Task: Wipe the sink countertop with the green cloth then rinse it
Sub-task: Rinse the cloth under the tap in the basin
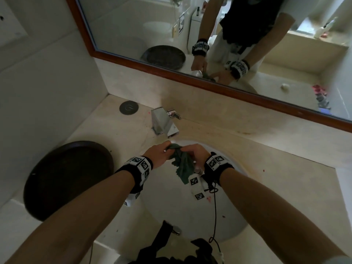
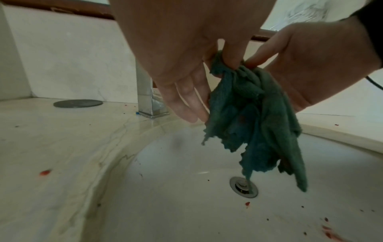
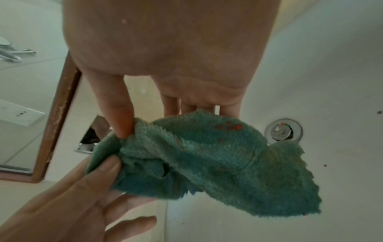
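The green cloth (image 1: 182,166) hangs bunched over the white sink basin (image 1: 171,216), just below the chrome faucet (image 1: 163,121). My left hand (image 1: 165,149) pinches the cloth's top edge between thumb and forefinger, and its other fingers (image 2: 186,104) point down. My right hand (image 1: 190,151) grips the same top from the other side, thumb (image 3: 118,114) pressed on it. The cloth (image 3: 217,163) carries small red stains. Its lower corner (image 2: 259,122) dangles above the drain (image 2: 243,186). No water shows at the faucet (image 2: 145,91).
The beige countertop (image 1: 247,149) rings the basin and bears red specks. On it lie a dark round tray (image 1: 66,178) at the left and a dark disc (image 1: 129,108) in the back corner. A wood-framed mirror (image 1: 209,35) stands behind. A black cable (image 1: 215,206) hangs from my right wrist.
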The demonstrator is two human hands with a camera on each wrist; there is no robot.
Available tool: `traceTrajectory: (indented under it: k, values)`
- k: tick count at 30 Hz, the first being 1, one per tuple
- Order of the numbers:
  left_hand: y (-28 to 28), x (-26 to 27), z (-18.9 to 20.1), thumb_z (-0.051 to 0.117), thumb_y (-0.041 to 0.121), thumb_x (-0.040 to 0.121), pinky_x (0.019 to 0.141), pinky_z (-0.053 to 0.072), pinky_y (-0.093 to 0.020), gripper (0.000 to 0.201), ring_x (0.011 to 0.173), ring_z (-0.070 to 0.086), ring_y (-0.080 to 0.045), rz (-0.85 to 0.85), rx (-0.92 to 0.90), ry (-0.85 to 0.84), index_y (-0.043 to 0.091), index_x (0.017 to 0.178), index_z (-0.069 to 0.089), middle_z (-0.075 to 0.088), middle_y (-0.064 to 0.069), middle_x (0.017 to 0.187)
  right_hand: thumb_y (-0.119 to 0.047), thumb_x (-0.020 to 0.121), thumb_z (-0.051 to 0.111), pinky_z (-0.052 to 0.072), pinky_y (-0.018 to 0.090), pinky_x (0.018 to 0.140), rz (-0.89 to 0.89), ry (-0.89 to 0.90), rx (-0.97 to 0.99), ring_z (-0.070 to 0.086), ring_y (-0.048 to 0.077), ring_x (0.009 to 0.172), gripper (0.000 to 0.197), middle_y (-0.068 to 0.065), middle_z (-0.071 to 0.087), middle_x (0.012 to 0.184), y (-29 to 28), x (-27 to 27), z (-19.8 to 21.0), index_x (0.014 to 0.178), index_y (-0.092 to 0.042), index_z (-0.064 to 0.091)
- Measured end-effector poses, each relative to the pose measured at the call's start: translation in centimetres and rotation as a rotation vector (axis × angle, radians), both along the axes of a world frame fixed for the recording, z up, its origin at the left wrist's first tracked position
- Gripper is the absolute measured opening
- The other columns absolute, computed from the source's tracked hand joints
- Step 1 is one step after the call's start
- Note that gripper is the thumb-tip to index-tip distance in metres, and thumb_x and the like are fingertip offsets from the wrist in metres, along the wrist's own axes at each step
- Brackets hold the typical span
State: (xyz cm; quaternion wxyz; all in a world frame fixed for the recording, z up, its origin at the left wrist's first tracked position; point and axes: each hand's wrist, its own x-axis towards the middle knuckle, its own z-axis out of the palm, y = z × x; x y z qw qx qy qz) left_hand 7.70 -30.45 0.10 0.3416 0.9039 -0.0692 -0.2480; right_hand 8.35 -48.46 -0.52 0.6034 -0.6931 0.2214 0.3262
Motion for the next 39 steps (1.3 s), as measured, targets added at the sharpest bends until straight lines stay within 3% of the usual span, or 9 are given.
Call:
traceTrajectory:
  k: [3, 6, 8, 13, 19, 23, 28, 33, 39]
  values:
    - [0.3, 0.7, -0.8, 0.036, 0.039, 0.102, 0.08, 0.038, -0.032, 0.034, 0.106, 0.059, -0.029, 0.035, -0.025, 0.01, 0.019, 0.126, 0.049, 0.062, -0.014, 0.121, -0.018, 0.091, 0.057, 0.046, 0.04, 0.088, 0.045, -0.061, -0.014, 0.062, 0.027, 0.084, 0.014, 0.009, 0.067, 0.086, 0.1, 2.0, 0.6, 0.086, -0.013, 0.069]
    - [0.6, 1.2, -1.1, 0.034, 0.033, 0.103, 0.075, 0.034, -0.028, 0.035, 0.103, 0.057, -0.025, 0.047, -0.024, 0.018, 0.015, 0.132, 0.045, 0.06, -0.016, 0.124, -0.031, 0.094, 0.057, 0.046, 0.035, 0.08, -0.067, -0.125, -0.059, 0.061, 0.023, 0.083, 0.022, 0.006, 0.066, 0.085, 0.4, 5.0, 0.5, 0.095, -0.01, 0.064]
    - [1.0, 1.5, -1.4, 0.033, 0.032, 0.104, 0.073, 0.035, -0.028, 0.035, 0.097, 0.056, -0.023, 0.041, -0.016, 0.035, 0.015, 0.133, 0.043, 0.06, -0.017, 0.12, -0.038, 0.092, 0.06, 0.047, 0.032, 0.07, -0.093, -0.178, -0.096, 0.062, 0.023, 0.076, 0.03, 0.007, 0.067, 0.079, 0.8, 6.9, 0.3, 0.09, -0.008, 0.064]
    - [2.3, 2.4, -2.3, 0.036, 0.037, 0.102, 0.076, 0.042, -0.032, 0.031, 0.094, 0.061, -0.031, 0.073, 0.018, 0.07, 0.021, 0.127, 0.043, 0.064, -0.018, 0.11, -0.034, 0.093, 0.058, 0.047, 0.026, 0.054, -0.06, -0.376, -0.199, 0.063, 0.017, 0.06, 0.024, 0.003, 0.069, 0.074, 1.8, 9.2, 0.5, 0.095, -0.012, 0.066]
    - [3.2, 2.9, -2.4, 0.035, 0.039, 0.102, 0.074, 0.036, -0.031, 0.036, 0.091, 0.054, -0.025, 0.094, 0.035, 0.075, 0.02, 0.132, 0.041, 0.06, -0.012, 0.109, -0.034, 0.094, 0.057, 0.055, 0.033, 0.062, 0.0, -0.494, -0.324, 0.067, 0.018, 0.065, 0.021, 0.002, 0.072, 0.077, 2.0, 9.6, 0.4, 0.08, -0.021, 0.066]
    - [3.1, 3.0, -2.2, 0.035, 0.04, 0.102, 0.073, 0.036, -0.031, 0.036, 0.089, 0.054, -0.025, 0.109, 0.036, 0.065, 0.019, 0.13, 0.043, 0.058, -0.009, 0.103, -0.035, 0.094, 0.056, 0.054, 0.032, 0.061, 0.025, -0.518, -0.354, 0.066, 0.019, 0.065, 0.024, 0.003, 0.072, 0.077, 2.0, 9.6, 0.5, 0.084, -0.017, 0.068]
    - [2.9, 3.3, -2.6, 0.035, 0.04, 0.102, 0.078, 0.038, -0.032, 0.04, 0.105, 0.058, -0.032, 0.144, 0.006, 0.046, 0.02, 0.136, 0.04, 0.059, -0.016, 0.123, -0.038, 0.095, 0.053, 0.057, 0.036, 0.065, 0.027, -0.49, -0.375, 0.069, 0.019, 0.067, 0.028, 0.002, 0.074, 0.076, 1.7, 10.0, 0.6, 0.087, -0.017, 0.069]
    - [2.1, 3.4, -2.5, 0.036, 0.038, 0.101, 0.088, 0.048, -0.039, 0.038, 0.1, 0.062, -0.033, 0.181, -0.045, 0.033, 0.022, 0.135, 0.042, 0.063, -0.017, 0.118, -0.039, 0.095, 0.053, 0.058, 0.034, 0.063, 0.011, -0.45, -0.366, 0.07, 0.019, 0.067, 0.023, 0.003, 0.074, 0.075, 1.5, 10.3, 1.0, 0.089, -0.022, 0.068]
    - [1.4, 3.7, -2.4, 0.036, 0.038, 0.102, 0.09, 0.04, -0.033, 0.047, 0.118, 0.056, -0.034, 0.196, -0.057, 0.017, 0.028, 0.147, 0.032, 0.053, -0.016, 0.138, -0.043, 0.093, 0.055, 0.055, 0.031, 0.062, 0.019, -0.401, -0.348, 0.068, 0.017, 0.064, 0.027, 0.002, 0.072, 0.073, 1.4, 9.8, 0.5, 0.087, -0.019, 0.067]
